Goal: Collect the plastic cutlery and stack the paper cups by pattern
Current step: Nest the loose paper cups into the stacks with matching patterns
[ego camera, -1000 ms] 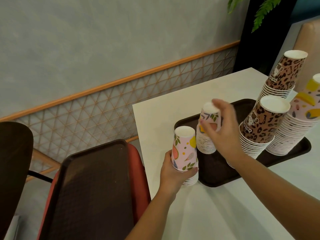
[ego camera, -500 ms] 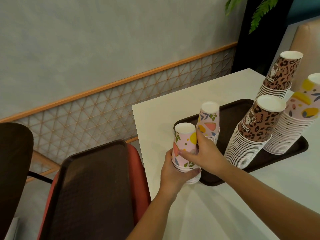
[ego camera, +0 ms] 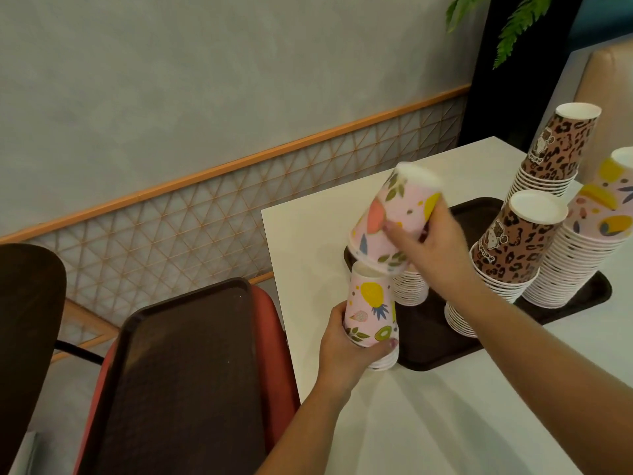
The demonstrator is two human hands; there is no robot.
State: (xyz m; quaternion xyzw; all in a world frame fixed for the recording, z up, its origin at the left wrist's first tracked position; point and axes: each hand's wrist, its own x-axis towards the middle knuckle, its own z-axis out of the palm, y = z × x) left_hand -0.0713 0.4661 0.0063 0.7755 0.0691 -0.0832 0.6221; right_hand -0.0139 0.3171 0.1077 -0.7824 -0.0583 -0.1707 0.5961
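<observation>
From the head view I see my left hand [ego camera: 346, 347] wrapped around a short pink fruit cup stack [ego camera: 371, 315] at the white worktop [ego camera: 445, 423] edge. My right hand [ego camera: 433, 250] grips a tilted fruit cup [ego camera: 394, 221] just above it, beside the brown tray [ego camera: 428, 344].

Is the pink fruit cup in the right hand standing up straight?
No, the pink fruit cup gripped by the right hand is tilted, its rim just above the short stack held by the left hand.
</observation>
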